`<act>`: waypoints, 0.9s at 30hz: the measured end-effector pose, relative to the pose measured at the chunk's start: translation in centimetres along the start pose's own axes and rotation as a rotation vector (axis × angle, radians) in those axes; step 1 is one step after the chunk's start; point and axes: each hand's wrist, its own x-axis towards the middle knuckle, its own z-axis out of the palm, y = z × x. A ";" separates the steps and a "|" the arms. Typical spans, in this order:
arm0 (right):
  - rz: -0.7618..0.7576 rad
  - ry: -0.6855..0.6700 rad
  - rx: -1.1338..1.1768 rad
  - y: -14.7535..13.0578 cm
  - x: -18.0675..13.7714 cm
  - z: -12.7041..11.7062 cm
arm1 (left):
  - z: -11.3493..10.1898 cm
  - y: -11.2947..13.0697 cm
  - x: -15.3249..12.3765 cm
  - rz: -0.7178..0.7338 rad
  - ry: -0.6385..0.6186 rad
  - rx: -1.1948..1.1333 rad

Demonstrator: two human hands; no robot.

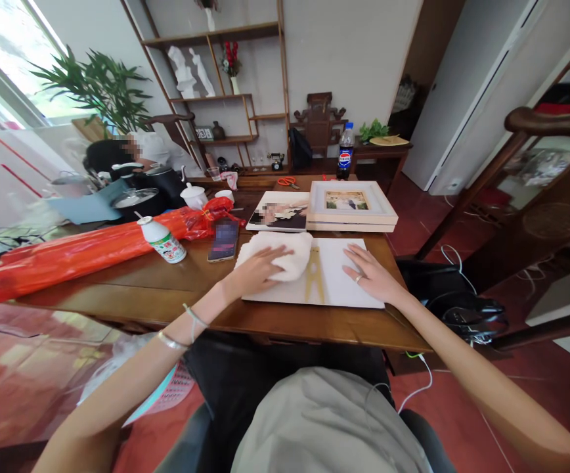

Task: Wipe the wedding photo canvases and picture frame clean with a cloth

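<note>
My left hand (261, 268) lies with its fingers stretched out over a folded white cloth (297, 253). Under the cloth is a flat white panel (341, 276), which looks like the back of a picture frame. A yellowish A-shaped stand (315, 279) runs down its middle. My right hand (370, 272), wearing a ring, rests open on the panel's right side with its fingers apart. Just beyond the panel are a photo print (280, 211) on the left and a white framed photo (349, 199) on the right, which sits on another pale frame or box.
On the wooden table (206, 299) to the left are a phone (224, 240), a white bottle (161, 240) and a long red plastic-wrapped bundle (102, 246). Orange-handled pliers (287, 182) and a cola bottle (346, 152) stand at the back. A person (157, 150) is at the far left.
</note>
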 end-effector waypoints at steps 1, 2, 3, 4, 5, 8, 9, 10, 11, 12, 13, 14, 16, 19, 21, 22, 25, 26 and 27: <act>0.000 0.000 0.002 0.0 0.0 0.0 | 0.2 -0.9 0.9 -0.033 0.007 0.014; -0.001 0.001 0.003 0.0 -0.1 0.0 | 0.4 -1.6 1.7 -0.064 0.020 0.028; -0.002 0.003 0.005 0.1 -0.1 -0.1 | 0.5 -1.9 2.4 -0.090 0.034 0.043; -0.003 0.004 0.007 0.1 -0.1 -0.1 | 0.7 -2.0 3.0 -0.103 0.048 0.058; -0.004 0.006 0.010 0.1 -0.1 -0.1 | 0.7 -1.8 3.3 -0.104 0.058 0.069; -0.003 0.012 0.020 0.0 -0.1 -0.1 | 0.7 0.1 3.1 -0.049 0.060 0.065; -0.003 0.015 0.022 0.0 -0.1 -0.1 | 0.6 1.1 2.6 -0.022 0.056 0.055; -0.003 0.016 0.024 0.0 -0.1 -0.1 | 0.6 2.0 2.0 0.004 0.053 0.047; -0.003 0.015 0.024 0.0 0.0 0.0 | 0.5 3.0 1.2 0.031 0.051 0.040; -0.003 0.013 0.024 0.0 0.0 0.0 | 0.4 3.8 0.4 0.060 0.054 0.037; -0.002 0.011 0.022 0.0 0.0 0.0 | 0.3 4.6 -0.4 0.090 0.061 0.037; -0.001 0.008 0.019 0.0 0.0 0.0 | 0.2 5.1 -1.2 0.119 0.072 0.040; 0.000 0.007 0.010 -0.1 0.0 0.0 | 0.1 5.5 -2.2 0.168 0.091 0.056; 0.006 0.006 0.002 -0.1 0.0 -0.1 | 0.3 4.2 -2.1 0.176 0.086 0.110; 0.006 0.005 0.005 -0.1 0.0 -0.1 | 0.5 2.4 -1.0 0.136 0.056 0.163; 0.003 0.006 0.009 -0.2 0.0 -0.1 | 0.6 1.4 -0.2 0.110 0.040 0.191; 0.000 0.013 0.018 -0.2 -0.1 -0.2 | 0.9 -1.0 2.2 0.038 -0.004 0.252; 0.002 0.013 0.018 -0.2 -0.1 -0.2 | 1.0 -1.4 2.8 0.022 -0.012 0.263; 0.004 0.010 0.016 -0.2 -0.1 -0.2 | 1.1 -1.6 3.3 0.015 -0.014 0.267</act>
